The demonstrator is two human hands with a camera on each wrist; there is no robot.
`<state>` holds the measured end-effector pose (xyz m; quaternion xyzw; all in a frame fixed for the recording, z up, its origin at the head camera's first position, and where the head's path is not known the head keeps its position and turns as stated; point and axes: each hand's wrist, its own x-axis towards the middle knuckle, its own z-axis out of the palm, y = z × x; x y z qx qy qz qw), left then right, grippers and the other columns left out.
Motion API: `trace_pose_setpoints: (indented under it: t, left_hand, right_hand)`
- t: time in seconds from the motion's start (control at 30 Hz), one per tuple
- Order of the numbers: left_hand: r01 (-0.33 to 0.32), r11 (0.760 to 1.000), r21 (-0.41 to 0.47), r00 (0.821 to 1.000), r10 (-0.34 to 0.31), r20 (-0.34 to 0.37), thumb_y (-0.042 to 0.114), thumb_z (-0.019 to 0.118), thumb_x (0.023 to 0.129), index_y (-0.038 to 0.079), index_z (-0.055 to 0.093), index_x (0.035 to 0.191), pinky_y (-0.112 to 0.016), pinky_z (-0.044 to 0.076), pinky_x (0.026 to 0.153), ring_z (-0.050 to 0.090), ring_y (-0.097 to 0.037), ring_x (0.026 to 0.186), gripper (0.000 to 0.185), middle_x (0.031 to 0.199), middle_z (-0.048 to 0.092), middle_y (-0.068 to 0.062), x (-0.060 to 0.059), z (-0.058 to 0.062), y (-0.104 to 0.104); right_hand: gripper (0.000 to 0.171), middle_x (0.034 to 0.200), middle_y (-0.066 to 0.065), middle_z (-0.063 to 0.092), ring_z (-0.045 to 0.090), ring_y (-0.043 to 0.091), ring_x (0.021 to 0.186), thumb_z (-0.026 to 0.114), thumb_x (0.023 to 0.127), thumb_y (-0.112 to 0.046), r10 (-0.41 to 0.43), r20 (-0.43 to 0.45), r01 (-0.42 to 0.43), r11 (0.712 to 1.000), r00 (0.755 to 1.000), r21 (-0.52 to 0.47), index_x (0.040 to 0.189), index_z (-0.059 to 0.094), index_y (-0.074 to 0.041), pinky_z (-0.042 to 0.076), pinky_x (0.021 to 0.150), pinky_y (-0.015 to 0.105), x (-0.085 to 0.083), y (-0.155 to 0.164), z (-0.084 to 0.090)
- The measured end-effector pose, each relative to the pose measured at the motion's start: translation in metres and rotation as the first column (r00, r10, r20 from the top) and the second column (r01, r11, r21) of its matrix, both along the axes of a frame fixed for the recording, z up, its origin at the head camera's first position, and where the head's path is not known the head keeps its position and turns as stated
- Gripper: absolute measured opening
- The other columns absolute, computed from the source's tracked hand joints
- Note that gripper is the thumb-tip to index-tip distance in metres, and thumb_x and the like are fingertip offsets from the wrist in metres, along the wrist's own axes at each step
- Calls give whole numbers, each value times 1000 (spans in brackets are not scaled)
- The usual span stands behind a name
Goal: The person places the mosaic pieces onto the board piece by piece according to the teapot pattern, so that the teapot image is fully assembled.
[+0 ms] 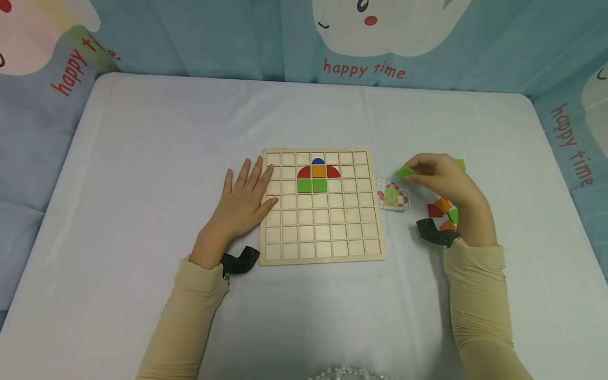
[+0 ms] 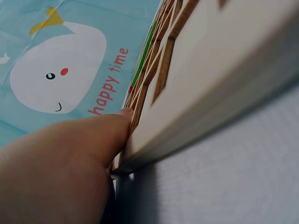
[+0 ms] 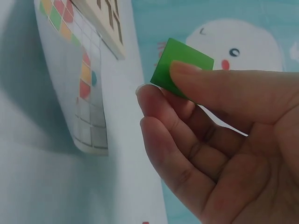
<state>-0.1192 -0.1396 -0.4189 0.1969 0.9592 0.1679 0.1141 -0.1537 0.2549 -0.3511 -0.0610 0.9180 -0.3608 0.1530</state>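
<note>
Head view shows the white table point(image 1: 142, 158) bearing a wooden grid board point(image 1: 323, 227), which the left hand point(image 1: 244, 198) steadies with flat, straight fingers on its left edge. Just right of the board lies a pattern card point(image 1: 392, 195); loose pieces point(image 1: 444, 211) sit beside it. The right hand point(image 1: 439, 174) pinches a green square tile point(image 1: 405, 171) between thumb and fingertips, lifted above the card. Judging by the card, keep the tile level and match it squarely to a cell beside the placed greens point(image 1: 312, 185).

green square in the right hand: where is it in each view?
Head: green square pinched by the right hand, right of the board.
Left wrist: not in view.
Right wrist: green square, upper centre, between thumb and fingertips.
Shared landmark: the board, in all three views.
</note>
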Motion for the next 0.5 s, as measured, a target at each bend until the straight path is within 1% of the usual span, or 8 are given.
trace_pose_setpoints:
  t: [0.1, 0.23, 0.4, 0.5]
  left_hand:
    - [0, 1000, 0, 1000, 0, 2, 44, 36, 100, 12, 4, 153, -51, -15, 109, -16, -27, 142, 70, 157, -8, -9, 0, 0, 0]
    - [2, 1000, -2, 1000, -2, 3, 44, 36, 100, 12, 3, 153, -51, -15, 109, -16, -27, 142, 70, 157, -9, -9, 0, 1, -1]
    - [5, 1000, 2, 1000, -5, 9, 43, 36, 100, 11, 4, 153, -51, -15, 108, -16, -27, 142, 70, 157, -9, -9, 0, 2, 0]
    - [6, 1000, 1, 1000, -6, 11, 43, 36, 100, 11, 4, 153, -51, -15, 108, -16, -27, 142, 70, 157, -9, -9, 0, 3, 0]
  right_hand:
    - [18, 98, 8, 65, 58, 6, 83, 66, 88, -8, 3, -20, -3, 1000, 1000, -2, 104, 65, 0, 45, 72, 15, 0, -4, -1]
    - [18, 96, 7, 65, 60, 7, 83, 67, 87, -7, 6, -48, -8, 999, 999, -35, 104, 64, -1, 46, 73, 16, 0, -10, -3]
    - [19, 95, 5, 65, 59, 9, 85, 69, 87, -12, -16, -13, 15, 998, 1000, -56, 103, 64, -3, 45, 75, 18, 0, -20, -6]
    - [18, 94, 5, 65, 60, 12, 84, 70, 86, -12, -2, -1, 2, 997, 1000, -72, 101, 65, -4, 46, 73, 20, -2, -29, -9]
